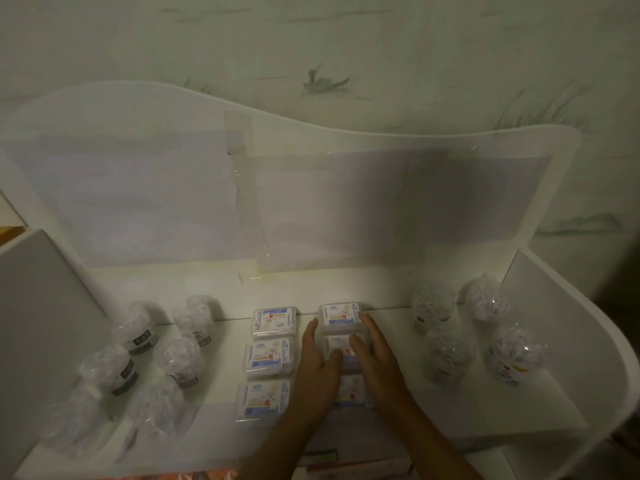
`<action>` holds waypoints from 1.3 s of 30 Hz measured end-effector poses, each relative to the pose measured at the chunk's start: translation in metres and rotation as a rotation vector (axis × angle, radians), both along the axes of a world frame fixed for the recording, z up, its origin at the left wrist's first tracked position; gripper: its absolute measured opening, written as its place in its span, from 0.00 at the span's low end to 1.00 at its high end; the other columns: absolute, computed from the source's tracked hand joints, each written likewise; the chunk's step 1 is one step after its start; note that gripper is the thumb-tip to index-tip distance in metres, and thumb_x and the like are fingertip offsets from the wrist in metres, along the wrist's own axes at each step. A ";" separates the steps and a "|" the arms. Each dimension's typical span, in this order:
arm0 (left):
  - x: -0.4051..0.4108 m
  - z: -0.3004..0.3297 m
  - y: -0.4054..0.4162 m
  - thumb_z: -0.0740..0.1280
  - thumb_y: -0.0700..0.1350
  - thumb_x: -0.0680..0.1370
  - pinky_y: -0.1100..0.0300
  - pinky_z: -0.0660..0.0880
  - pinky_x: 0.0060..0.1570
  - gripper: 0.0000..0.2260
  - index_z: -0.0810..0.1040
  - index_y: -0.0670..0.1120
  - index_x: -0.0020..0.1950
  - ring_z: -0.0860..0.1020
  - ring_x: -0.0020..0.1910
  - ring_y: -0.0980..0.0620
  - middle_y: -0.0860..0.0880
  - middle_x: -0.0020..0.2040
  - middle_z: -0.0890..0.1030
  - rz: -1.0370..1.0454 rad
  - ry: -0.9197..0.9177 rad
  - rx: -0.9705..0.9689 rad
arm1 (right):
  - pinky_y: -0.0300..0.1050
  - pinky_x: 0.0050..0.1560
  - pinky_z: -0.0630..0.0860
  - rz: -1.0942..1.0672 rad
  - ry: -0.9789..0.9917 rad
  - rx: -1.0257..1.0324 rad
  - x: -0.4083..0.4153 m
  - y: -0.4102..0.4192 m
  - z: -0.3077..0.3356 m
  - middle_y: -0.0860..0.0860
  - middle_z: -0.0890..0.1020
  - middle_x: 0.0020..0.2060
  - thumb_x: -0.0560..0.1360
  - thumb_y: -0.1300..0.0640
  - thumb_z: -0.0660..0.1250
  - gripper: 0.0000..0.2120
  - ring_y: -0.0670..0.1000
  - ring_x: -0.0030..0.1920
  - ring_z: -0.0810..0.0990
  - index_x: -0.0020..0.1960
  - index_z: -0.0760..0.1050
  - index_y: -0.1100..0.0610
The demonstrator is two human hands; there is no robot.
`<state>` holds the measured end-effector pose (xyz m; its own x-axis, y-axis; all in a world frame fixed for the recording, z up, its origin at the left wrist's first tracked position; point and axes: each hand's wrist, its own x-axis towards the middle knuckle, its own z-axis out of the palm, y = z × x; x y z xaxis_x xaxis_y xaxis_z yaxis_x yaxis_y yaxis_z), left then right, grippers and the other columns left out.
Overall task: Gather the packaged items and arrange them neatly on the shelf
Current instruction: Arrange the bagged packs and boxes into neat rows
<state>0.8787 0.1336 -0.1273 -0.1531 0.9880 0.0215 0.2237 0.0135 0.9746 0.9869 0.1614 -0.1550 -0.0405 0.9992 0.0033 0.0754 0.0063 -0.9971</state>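
I'm seeing both columns of boxes (272,356) nearly arranged | left hand (317,367), right hand (375,358) flat-fingered, squaring right column | wrapped jars (180,358) flanking.

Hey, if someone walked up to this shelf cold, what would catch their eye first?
Probably both hands, left hand and right hand, flanking the right column of small boxes at the shelf's middle. Then the left column beside it, and wrapped round packages at each end.

Single head view, close above the shelf (346,289), facing forward and down toward the wall (415,46); wide-angle, edges bowed.
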 end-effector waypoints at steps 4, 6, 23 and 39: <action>-0.012 0.013 0.002 0.61 0.43 0.81 0.60 0.77 0.56 0.16 0.64 0.56 0.66 0.76 0.58 0.56 0.57 0.59 0.74 -0.113 0.144 0.005 | 0.21 0.44 0.71 0.072 -0.170 0.006 0.011 0.003 0.014 0.42 0.72 0.60 0.81 0.58 0.62 0.19 0.38 0.54 0.75 0.70 0.64 0.50; -0.020 0.028 0.004 0.62 0.42 0.81 0.72 0.71 0.55 0.14 0.66 0.56 0.63 0.73 0.57 0.60 0.58 0.59 0.72 -0.206 0.298 0.034 | 0.18 0.48 0.66 0.069 -0.331 0.061 0.015 0.009 0.023 0.45 0.72 0.62 0.80 0.57 0.64 0.20 0.46 0.63 0.74 0.71 0.68 0.56; -0.052 0.109 0.056 0.63 0.49 0.80 0.70 0.62 0.63 0.23 0.64 0.50 0.74 0.67 0.69 0.54 0.50 0.73 0.65 -0.548 0.739 0.152 | 0.33 0.67 0.60 0.098 -0.929 0.253 0.051 0.012 0.151 0.48 0.72 0.70 0.79 0.49 0.65 0.21 0.47 0.69 0.70 0.71 0.70 0.51; 0.113 0.028 0.035 0.55 0.49 0.83 0.59 0.61 0.68 0.20 0.59 0.55 0.75 0.64 0.69 0.56 0.56 0.72 0.64 -0.159 -0.227 -0.114 | 0.46 0.69 0.64 -0.222 -0.191 -0.014 0.131 0.006 0.067 0.49 0.60 0.77 0.80 0.48 0.62 0.31 0.52 0.75 0.62 0.78 0.52 0.47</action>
